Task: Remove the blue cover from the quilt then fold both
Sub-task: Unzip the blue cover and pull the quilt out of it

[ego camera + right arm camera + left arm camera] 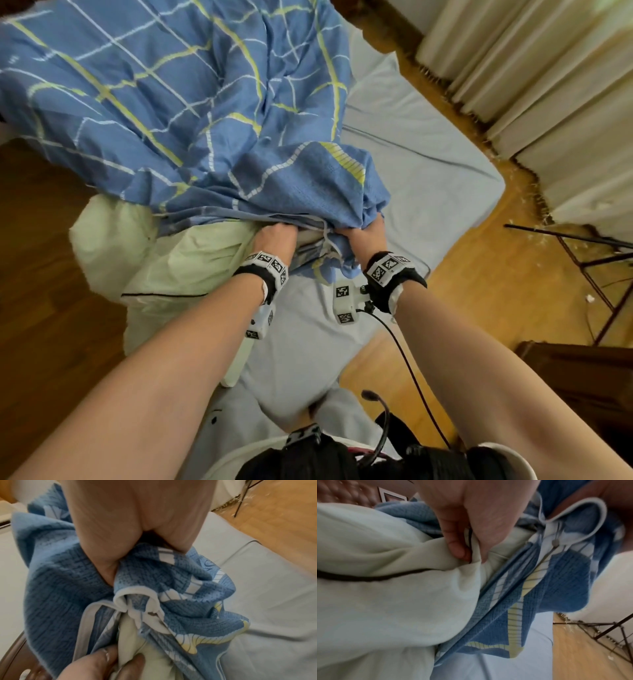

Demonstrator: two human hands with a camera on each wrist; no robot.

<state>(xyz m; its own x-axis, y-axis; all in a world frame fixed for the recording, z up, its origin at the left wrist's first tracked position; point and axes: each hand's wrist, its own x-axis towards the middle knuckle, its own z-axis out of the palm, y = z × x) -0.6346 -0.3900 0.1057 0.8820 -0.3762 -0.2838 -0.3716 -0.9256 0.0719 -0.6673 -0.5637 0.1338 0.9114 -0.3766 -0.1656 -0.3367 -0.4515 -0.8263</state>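
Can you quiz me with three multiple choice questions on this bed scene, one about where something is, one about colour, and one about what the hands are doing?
1. Where does the exposed pale green padded quilt lie relative to the blue checked fabric cover?
A. On the side of the left hand
B. On the side of the right hand
C. On the wooden floor

2. What colour is the thin piping line on the quilt?
A. Red
B. Dark
C. Yellow

3. What is the left hand doing?
A. Resting flat on the light blue bedsheet
B. Hanging idle
C. Pinching the quilt

Answers: 1 A, the quilt bulges out beside the left hand. 2 B, a dark line runs along its edge. 3 C, its thumb and fingers nip quilt fabric while the right hand grips the cover.
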